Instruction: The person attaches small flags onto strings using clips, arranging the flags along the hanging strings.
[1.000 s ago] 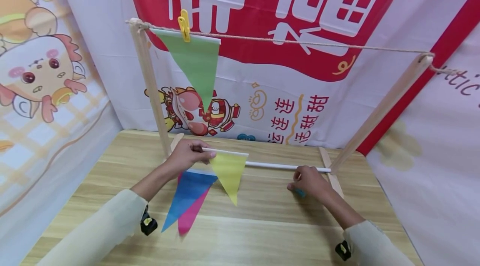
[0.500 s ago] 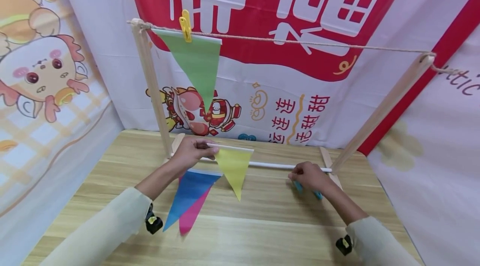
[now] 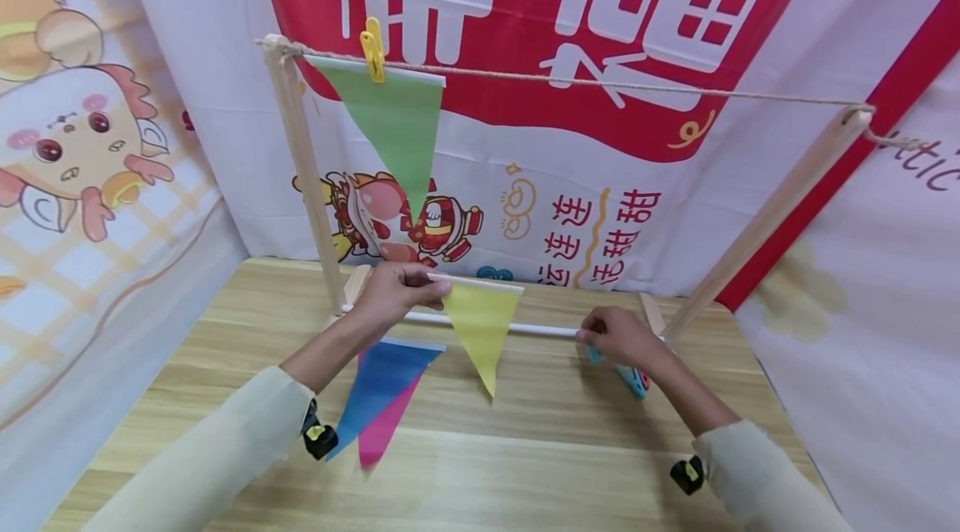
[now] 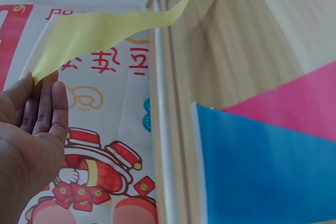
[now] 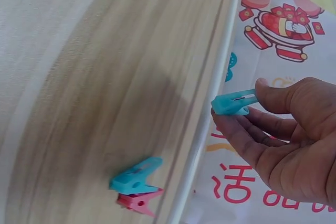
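My left hand (image 3: 397,298) pinches a yellow triangular pennant (image 3: 486,332) by the corner of its white top edge, and the pennant hangs point down above the table. A teal clothespin (image 5: 233,102) is held between the thumb and fingers of my right hand (image 5: 294,129), close to the white rod. Under that hand another teal clothespin (image 5: 135,177) and a pink one (image 5: 139,202) lie on the table. A green pennant (image 3: 397,123) hangs at the left of the twine (image 3: 600,84), clipped by a yellow clothespin (image 3: 372,52).
Blue (image 3: 390,373) and pink (image 3: 382,436) pennants lie overlapped on the wooden table (image 3: 510,482). Two wooden posts, left (image 3: 303,157) and right (image 3: 772,215), carry the twine, with a white rod (image 3: 543,330) low between them. Printed cloth (image 3: 525,148) hangs behind.
My left hand has lifted the yellow pennant up and slightly right. My right hand has risen a little with its teal clothespin, uncovering the clothespins on the table.
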Available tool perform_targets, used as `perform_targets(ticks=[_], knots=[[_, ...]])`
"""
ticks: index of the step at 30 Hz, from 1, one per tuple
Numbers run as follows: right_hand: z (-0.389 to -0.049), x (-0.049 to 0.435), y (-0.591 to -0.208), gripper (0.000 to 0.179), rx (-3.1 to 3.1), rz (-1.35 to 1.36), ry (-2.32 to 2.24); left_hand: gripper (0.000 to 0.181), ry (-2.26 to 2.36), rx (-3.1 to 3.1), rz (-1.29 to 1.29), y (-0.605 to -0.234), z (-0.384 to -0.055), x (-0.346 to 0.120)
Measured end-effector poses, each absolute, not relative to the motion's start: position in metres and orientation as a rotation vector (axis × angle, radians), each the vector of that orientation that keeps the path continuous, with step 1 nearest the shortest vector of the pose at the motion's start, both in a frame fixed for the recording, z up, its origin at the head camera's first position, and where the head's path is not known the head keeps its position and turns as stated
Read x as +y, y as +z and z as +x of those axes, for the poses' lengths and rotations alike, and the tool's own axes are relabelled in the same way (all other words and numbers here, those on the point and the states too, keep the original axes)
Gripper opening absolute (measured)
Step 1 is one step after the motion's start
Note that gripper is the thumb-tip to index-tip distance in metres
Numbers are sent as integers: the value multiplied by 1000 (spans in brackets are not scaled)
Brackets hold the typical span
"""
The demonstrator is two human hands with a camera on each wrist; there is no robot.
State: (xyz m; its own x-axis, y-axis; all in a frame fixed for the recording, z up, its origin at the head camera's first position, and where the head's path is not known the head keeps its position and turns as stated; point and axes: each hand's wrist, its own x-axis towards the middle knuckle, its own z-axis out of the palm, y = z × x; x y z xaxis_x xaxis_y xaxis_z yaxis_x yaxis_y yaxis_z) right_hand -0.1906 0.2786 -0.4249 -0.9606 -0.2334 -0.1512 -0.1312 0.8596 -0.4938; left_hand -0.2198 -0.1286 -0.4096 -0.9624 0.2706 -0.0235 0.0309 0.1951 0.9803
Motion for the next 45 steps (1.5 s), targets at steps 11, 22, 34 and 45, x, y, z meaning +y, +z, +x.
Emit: perform_targets(ticks=[11,22,34,45], knots=[[-200,271,-407,24,2868,-370,-736,20,2038,2187,471,-383,-220,-120],[-204,261,-381,28,2898,-447,-736,23,2050,2186,431,-360,-215,-115],[-209,253,-367,31,2936,-457,-699,27,2162,2146,455,-330,-220,-110],[-211,250,-356,29,2914,-436,-739,31,2260,2161,426,-310,-226,-109]])
